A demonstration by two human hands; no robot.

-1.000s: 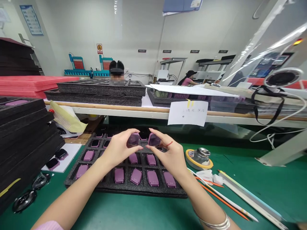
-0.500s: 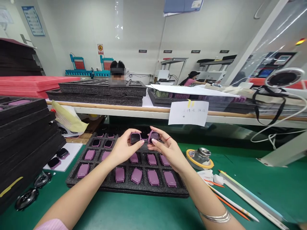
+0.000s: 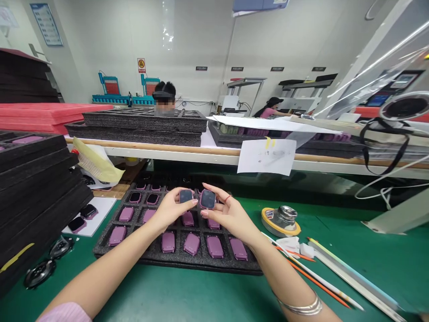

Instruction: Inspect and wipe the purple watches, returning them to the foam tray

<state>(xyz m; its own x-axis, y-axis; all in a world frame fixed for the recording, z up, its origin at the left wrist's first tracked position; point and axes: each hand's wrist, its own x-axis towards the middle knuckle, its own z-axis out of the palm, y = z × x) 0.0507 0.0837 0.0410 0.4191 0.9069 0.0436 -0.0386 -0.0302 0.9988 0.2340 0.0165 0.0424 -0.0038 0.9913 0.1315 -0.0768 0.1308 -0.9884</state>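
My left hand (image 3: 172,208) is closed on a small purple smartwatch case (image 3: 186,196), its dark screen facing me. Close beside it, my right hand (image 3: 229,212) grips a second purple smartwatch case (image 3: 208,199) by its edges, screen also toward me. Both are held above a black foam tray (image 3: 150,257) on the green table. Rows of purple watch cases fill its pockets; the front ones, such as this watch case (image 3: 215,246), lie back up, while those at the far left show dark screens. My hands and forearms hide part of the tray.
Black foam trays (image 3: 36,197) are stacked at the left, beside two watches on white paper (image 3: 100,214). At the right lie a tape roll with a metal-topped jar (image 3: 281,221), orange and white sticks (image 3: 321,286) and a long strip (image 3: 355,277). A shelf (image 3: 214,154) crosses behind.
The right-hand watch case has turned so its screen faces me more squarely, and it has shifted slightly left. The left-hand watch case has moved a little left. Both stay in hand.
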